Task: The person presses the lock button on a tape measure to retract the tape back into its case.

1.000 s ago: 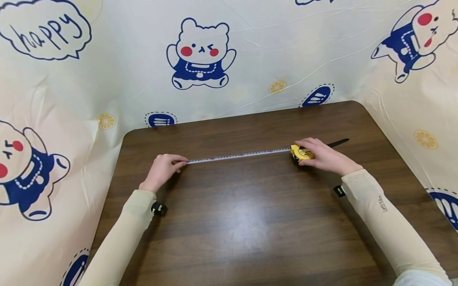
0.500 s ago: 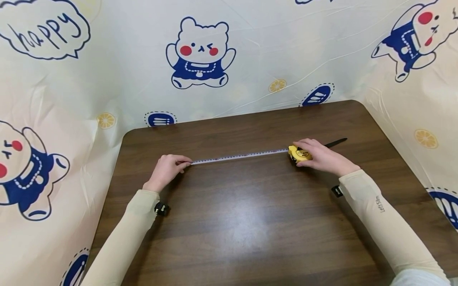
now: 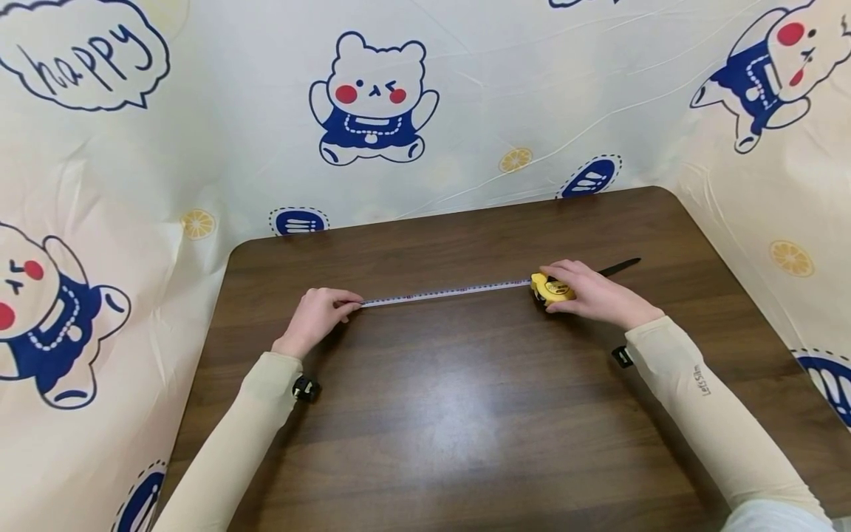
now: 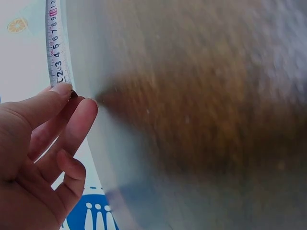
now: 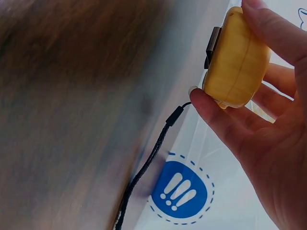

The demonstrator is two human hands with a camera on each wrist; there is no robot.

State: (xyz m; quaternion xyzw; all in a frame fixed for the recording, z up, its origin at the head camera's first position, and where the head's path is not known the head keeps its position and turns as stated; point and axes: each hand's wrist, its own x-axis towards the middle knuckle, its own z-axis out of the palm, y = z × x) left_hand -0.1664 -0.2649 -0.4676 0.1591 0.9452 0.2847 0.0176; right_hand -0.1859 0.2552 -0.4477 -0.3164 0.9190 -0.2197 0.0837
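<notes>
A yellow tape measure (image 3: pixel 555 288) is in my right hand (image 3: pixel 595 292), gripped between thumb and fingers. Its white blade (image 3: pixel 445 292) stretches left across the table, face up with printed numbers. At the far end my left hand (image 3: pixel 320 318) pinches the blade's tip between thumb and fingers. In the left wrist view the low numbers on the blade (image 4: pixel 55 43) start right at the thumb. The right wrist view shows the yellow case (image 5: pixel 237 60) with a dark metal clip (image 5: pixel 213 43) on its side. A black wrist strap (image 5: pixel 153 148) trails from the case onto the table.
Both hands are over a brown wood-grain table (image 3: pixel 432 414) with rounded back corners. A white cloth (image 3: pixel 465 96) printed with cartoon bears surrounds its back and sides. Small black devices (image 3: pixel 306 388) sit at the wrists over cream sleeves.
My left hand has moved right with the blade's tip, and my right hand has shifted slightly left with the tape measure. The blade's exposed length between them is shorter.
</notes>
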